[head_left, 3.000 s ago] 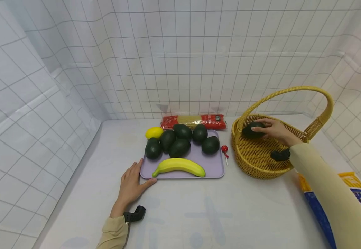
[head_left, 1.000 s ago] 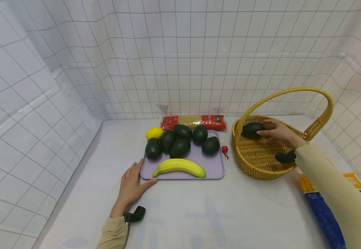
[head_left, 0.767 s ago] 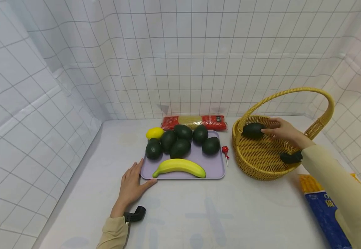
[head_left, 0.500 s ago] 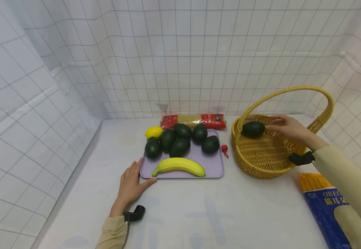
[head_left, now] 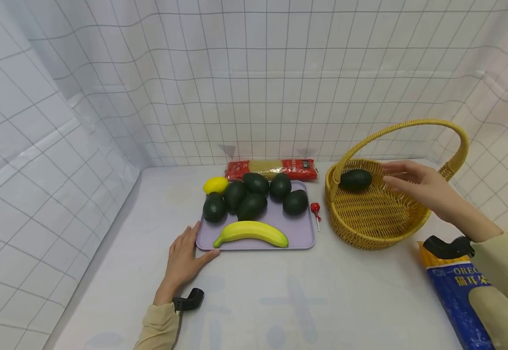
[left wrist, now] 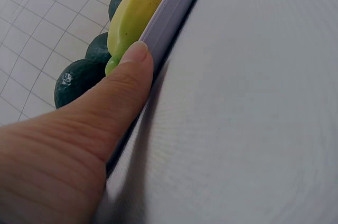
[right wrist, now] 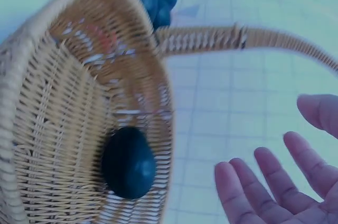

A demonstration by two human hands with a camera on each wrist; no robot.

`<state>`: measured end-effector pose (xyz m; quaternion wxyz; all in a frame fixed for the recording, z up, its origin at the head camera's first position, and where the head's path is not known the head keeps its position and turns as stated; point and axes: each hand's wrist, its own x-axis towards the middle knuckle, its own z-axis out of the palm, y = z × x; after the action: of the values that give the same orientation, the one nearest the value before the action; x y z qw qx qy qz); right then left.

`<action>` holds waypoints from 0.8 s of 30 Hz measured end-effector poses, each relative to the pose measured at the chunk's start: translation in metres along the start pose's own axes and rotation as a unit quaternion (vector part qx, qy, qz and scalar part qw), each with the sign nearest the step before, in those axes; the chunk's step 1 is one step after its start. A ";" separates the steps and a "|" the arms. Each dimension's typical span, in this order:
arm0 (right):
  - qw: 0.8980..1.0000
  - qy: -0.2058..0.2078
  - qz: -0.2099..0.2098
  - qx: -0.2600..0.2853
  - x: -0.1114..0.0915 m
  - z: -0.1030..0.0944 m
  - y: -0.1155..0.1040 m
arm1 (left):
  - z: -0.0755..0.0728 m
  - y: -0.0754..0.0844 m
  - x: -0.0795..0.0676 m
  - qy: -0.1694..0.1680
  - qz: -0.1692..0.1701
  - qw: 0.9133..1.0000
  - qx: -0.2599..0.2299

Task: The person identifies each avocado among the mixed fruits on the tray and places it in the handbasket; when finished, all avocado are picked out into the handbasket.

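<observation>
R hand (head_left: 429,188) nr avocado (head_left: 356,180) in basket (head_left: 368,215); blue bag (head_left: 454,294) reads "OREC…"

We see the left hand (left wrist: 68,139) at the lower left, its thumb (left wrist: 124,84) straight, the tip against the rim of the lilac tray (left wrist: 171,15). Just beside that tip we make out the green stem end of a yellow banana (left wrist: 137,12), with three dark green avocados (left wrist: 79,78) beyond, a white gridded sheet (left wrist: 37,28) behind, and a white tabletop (left wrist: 237,102) at right
</observation>
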<state>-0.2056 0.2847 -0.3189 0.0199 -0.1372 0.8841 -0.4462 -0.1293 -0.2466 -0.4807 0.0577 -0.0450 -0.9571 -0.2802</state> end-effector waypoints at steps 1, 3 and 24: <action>1.000 0.011 -0.008 0.005 -0.003 0.000 -0.003 | 0.000 0.000 0.000 0.000 0.000 1.000 0.000; 0.999 0.027 -0.029 0.013 -0.010 0.000 -0.009 | 0.000 0.000 0.001 -0.002 -0.001 1.000 0.002; 0.942 0.052 -0.294 0.154 -0.028 0.053 -0.075 | 0.001 -0.002 0.001 -0.003 -0.002 1.000 0.004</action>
<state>-0.1537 0.2077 -0.2937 -0.1370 -0.3629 0.7248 -0.5694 -0.1303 -0.2473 -0.4825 0.0548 -0.0438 -0.9585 -0.2762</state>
